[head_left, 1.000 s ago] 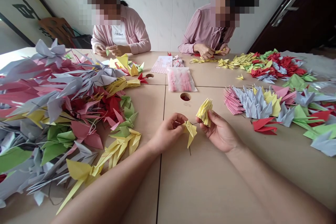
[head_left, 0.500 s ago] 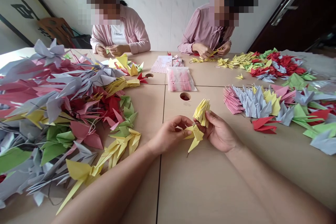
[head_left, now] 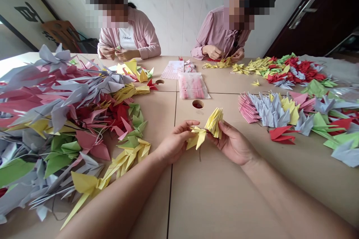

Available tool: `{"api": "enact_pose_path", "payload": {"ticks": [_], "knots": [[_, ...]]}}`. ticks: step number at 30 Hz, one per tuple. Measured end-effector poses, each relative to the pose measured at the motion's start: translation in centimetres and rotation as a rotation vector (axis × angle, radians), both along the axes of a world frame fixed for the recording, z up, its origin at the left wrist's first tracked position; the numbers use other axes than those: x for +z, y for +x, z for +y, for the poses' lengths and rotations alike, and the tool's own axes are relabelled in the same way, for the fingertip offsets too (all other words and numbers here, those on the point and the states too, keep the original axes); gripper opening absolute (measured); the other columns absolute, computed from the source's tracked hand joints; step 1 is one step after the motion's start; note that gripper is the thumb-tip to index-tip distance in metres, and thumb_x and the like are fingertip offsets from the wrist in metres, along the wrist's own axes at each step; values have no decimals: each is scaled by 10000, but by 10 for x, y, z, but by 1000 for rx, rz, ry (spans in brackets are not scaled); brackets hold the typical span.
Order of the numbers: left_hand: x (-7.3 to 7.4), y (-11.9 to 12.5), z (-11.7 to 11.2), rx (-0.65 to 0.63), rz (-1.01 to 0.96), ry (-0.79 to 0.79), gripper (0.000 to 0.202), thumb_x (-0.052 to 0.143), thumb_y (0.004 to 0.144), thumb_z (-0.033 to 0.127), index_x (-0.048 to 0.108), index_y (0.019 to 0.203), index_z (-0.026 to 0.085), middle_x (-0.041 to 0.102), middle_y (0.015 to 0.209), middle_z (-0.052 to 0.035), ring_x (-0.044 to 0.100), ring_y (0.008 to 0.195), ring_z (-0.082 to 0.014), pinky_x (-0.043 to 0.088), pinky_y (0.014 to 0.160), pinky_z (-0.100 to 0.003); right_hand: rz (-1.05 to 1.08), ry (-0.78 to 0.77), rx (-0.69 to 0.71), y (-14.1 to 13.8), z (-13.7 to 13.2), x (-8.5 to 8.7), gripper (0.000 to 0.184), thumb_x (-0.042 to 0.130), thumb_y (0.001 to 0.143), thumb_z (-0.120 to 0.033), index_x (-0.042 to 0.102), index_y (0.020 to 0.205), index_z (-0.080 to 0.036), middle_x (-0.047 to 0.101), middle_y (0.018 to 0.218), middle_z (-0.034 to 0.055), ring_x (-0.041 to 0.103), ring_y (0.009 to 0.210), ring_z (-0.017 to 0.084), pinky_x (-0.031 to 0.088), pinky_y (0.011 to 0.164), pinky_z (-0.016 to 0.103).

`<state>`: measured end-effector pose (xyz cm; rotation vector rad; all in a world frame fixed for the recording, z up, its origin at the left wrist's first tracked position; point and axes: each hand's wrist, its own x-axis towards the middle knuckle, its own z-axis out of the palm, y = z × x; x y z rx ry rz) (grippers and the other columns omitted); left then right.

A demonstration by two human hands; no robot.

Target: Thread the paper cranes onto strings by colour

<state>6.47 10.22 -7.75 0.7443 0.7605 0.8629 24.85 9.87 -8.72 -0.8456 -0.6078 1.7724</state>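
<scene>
Above the bare tabletop, near centre, both forearms reach in from the lower edge and converge.
Left hand: palm turned inward, fingers curled, thumb and fingertips pinching a single yellow folded crane held level just over the table.
Right hand: palm facing left, fingers closed around a stacked bunch of yellow cranes, which stands tilted above the thumb and touches the single crane.
Left of hands: large heap of mixed-colour cranes.
Right: rows of stacked cranes.
Far side: two seated people, hands folding paper.
</scene>
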Motion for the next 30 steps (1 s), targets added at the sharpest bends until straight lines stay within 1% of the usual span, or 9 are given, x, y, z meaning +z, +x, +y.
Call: {"api": "enact_pose_path", "payload": {"ticks": [2, 6, 13, 17, 19, 22, 24, 27, 30], "knots": [[0, -1, 2, 4, -84, -91, 244, 589, 712, 80, 589, 946, 153, 630, 826, -25, 624, 685, -124, 521, 675, -261, -3, -5, -3, 0, 0, 1, 192, 724, 745, -311, 671, 917, -245, 715, 928, -30, 662, 837, 123, 555, 733, 239], [-4, -3, 6, 4, -183, -133, 129, 560, 718, 57, 567, 822, 133, 642, 791, -43, 637, 642, -127, 539, 640, -249, -15, 27, -6, 0, -2, 3, 206, 740, 726, -315, 668, 913, -265, 711, 937, -42, 657, 837, 128, 547, 691, 243], [0, -5, 8, 50, -196, -268, 78, 537, 792, 86, 600, 820, 122, 659, 788, -48, 630, 634, -107, 531, 613, -212, -2, 69, 8, -2, -3, 3, 197, 749, 716, -312, 679, 894, -266, 710, 909, -47, 643, 802, 115, 544, 711, 236], [-1, -4, 7, 39, -195, -220, 63, 571, 770, 63, 596, 765, 121, 652, 763, -42, 625, 648, -104, 528, 646, -224, 25, 52, 11, -1, -3, 2, 223, 758, 711, -300, 681, 915, -252, 715, 913, -42, 654, 807, 109, 558, 691, 208], [-4, -4, 6, 11, -179, -173, 67, 616, 747, 76, 608, 792, 125, 652, 762, -38, 620, 650, -101, 513, 641, -214, 34, 36, -2, 0, -2, 2, 222, 763, 709, -297, 682, 911, -254, 719, 908, -43, 661, 808, 108, 568, 693, 206], [-7, -5, 4, -36, -122, -96, 154, 685, 707, 122, 635, 850, 146, 647, 763, -20, 603, 629, -93, 479, 604, -200, 48, -1, -28, 1, -1, 0, 242, 784, 683, -298, 686, 899, -252, 723, 885, -45, 669, 793, 106, 576, 688, 196], [-7, -5, 3, -51, -74, -52, 174, 713, 682, 139, 653, 845, 152, 639, 764, -10, 592, 628, -89, 459, 596, -196, 59, -15, -34, 1, 0, 0, 256, 791, 673, -292, 686, 903, -244, 724, 890, -41, 671, 794, 105, 578, 698, 191], [-7, -3, 0, -79, -10, 19, 138, 718, 713, 223, 678, 823, 150, 626, 771, -7, 563, 624, -73, 425, 584, -183, 67, 8, -36, 0, 0, 0, 204, 758, 715, -268, 684, 903, -244, 722, 897, -43, 670, 803, 100, 578, 737, 195], [-10, -2, -1, -130, 4, 79, 177, 700, 750, 297, 687, 870, 168, 634, 835, -13, 565, 662, -81, 426, 607, -197, 82, 32, -28, -1, -1, 0, 162, 728, 749, -260, 678, 902, -245, 719, 900, -46, 671, 815, 100, 580, 751, 204]]}}
